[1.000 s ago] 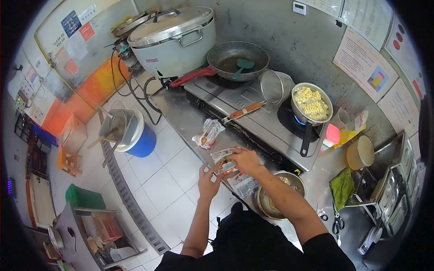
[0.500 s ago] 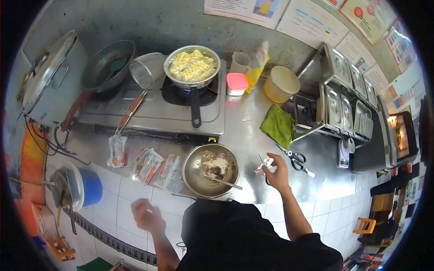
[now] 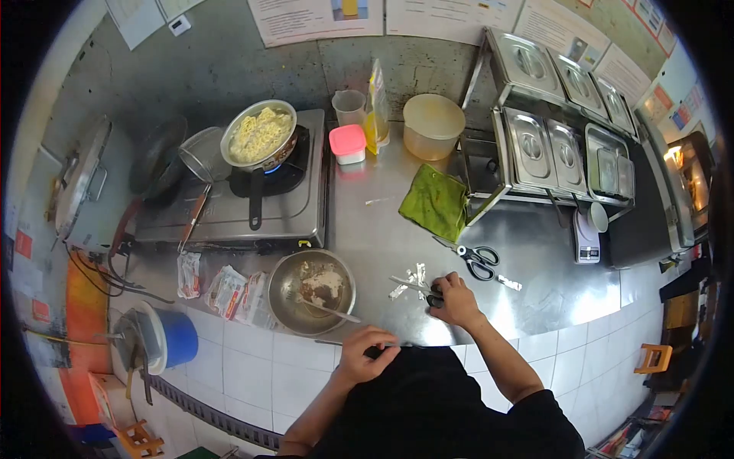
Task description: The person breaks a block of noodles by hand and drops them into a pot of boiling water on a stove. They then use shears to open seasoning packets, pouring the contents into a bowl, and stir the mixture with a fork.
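Note:
At the counter's front, my right hand (image 3: 456, 301) is closed around the black handles of a pair of scissors (image 3: 434, 295). The blades point left, low over the metal surface among torn silvery-white packet scraps (image 3: 418, 275). My left hand (image 3: 368, 355) hovers by the front edge, close to my dark shirt, fingers curved and apart from the thumb; nothing shows in it. Just up and left of that hand sits a steel bowl (image 3: 279, 310), with a pale powder and brown seasoning (image 3: 325, 281) inside and a utensil handle (image 3: 336, 311) leaning over its rim.
A pan of noodles (image 3: 264, 136) stands over a lit burner on the gas stove (image 3: 294, 199). Another pair of scissors (image 3: 479, 262) lies beyond my right hand, below a green cloth (image 3: 434, 203). Opened plastic wrappers (image 3: 226, 291) lie left of the bowl. Lidded steel containers (image 3: 529, 145) rise at right.
My left hand has come up and right toward the counter edge. Scraps that were at my right hand now lie on the counter. The view has shifted right.

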A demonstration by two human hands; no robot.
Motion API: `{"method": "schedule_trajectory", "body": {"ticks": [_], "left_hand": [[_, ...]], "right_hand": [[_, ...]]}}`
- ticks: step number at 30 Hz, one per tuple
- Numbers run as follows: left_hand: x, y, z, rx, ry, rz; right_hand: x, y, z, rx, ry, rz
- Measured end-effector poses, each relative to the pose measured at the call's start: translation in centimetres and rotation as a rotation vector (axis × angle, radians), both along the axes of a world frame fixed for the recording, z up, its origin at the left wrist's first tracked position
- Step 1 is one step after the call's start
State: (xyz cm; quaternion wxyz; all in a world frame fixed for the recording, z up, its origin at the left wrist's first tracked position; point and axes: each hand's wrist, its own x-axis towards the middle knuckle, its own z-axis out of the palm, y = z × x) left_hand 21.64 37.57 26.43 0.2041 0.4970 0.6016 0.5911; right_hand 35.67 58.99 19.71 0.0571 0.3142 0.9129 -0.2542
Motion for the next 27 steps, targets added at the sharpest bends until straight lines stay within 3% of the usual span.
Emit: {"method": "schedule_trajectory", "body": {"ticks": [4,6,8,11,13,14,16,20,24,27], "left_hand": [[2.7,2.5,-4.2,-0.082,-0.08,0.159],[3.9,3.8,-6.0,-0.117,-0.074,0.342],[4.6,5.2,-7.8,-0.181,-0.102,0.393],[4.9,7.8,-10.0,-0.396,-0.001,0.507],[5.1,10.7,-9.9,-0.469,0.448,0.592],[5.5,12.0,-9.8,-0.476,0.452,0.598],[6.1,14.6,-9.5,-0.737,0.544,0.72],[5.8,15.4,-9.6,-0.854,0.504,0.616],[3.4,12.7,-11.4,-0.746,0.414,0.46],[3.2,11.9,-9.9,-0.766,0.348,0.399]], "right_hand": [[1.3,1.2,0.2,-0.034,-0.036,0.006],[2.4,2.1,-0.2,-0.085,0.026,0.01],[3.7,3.3,-0.6,-0.313,0.169,-0.048],[4.8,4.6,-0.6,-0.319,0.226,-0.083],[4.6,5.2,0.0,-0.151,0.157,-0.142],[4.5,5.4,0.1,-0.159,0.16,-0.135],[4.7,6.0,0.4,-0.124,0.236,-0.199],[9.4,8.0,0.6,-0.001,0.414,-0.174],[15.1,10.8,-0.3,0.103,0.115,-0.355],[16.2,10.7,-1.1,0.042,0.123,-0.393]]}}
